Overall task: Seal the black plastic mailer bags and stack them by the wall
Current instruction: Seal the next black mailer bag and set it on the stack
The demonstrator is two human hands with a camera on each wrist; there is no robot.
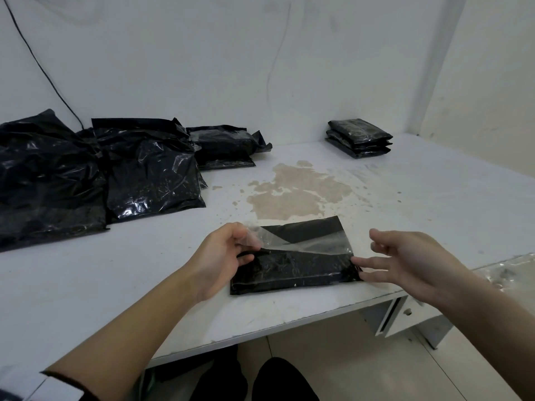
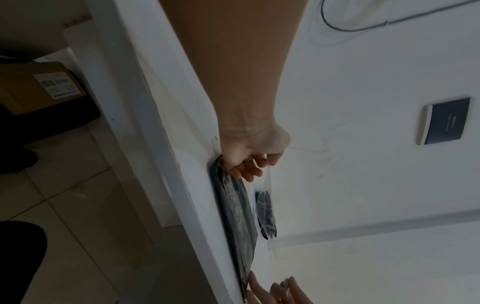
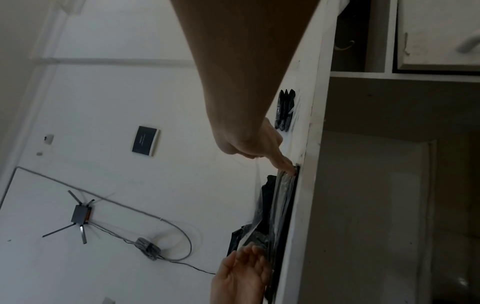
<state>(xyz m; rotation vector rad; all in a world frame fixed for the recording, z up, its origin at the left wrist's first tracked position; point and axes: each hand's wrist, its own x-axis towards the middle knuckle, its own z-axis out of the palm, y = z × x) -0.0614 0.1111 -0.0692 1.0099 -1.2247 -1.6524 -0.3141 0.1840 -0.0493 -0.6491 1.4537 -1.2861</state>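
A black mailer bag (image 1: 295,269) lies flat on the white table (image 1: 130,270) near its front edge, its flap (image 1: 312,228) open on the far side. My left hand (image 1: 246,247) pinches the left end of a clear film strip (image 1: 307,246) lifted off the bag's mouth; the left wrist view shows the film hanging from its fingers (image 2: 255,167). My right hand (image 1: 367,256) is open, and its straight fingertips touch the bag's right edge. A stack of three sealed bags (image 1: 359,137) sits by the back wall on the right.
A pile of larger black bags (image 1: 86,175) fills the table's left side up to the wall. A brown stain (image 1: 295,195) marks the middle. Clear plastic (image 1: 509,273) lies at the right edge. A drawer (image 1: 405,311) hangs under the table, and a cable (image 1: 43,68) runs down the wall.
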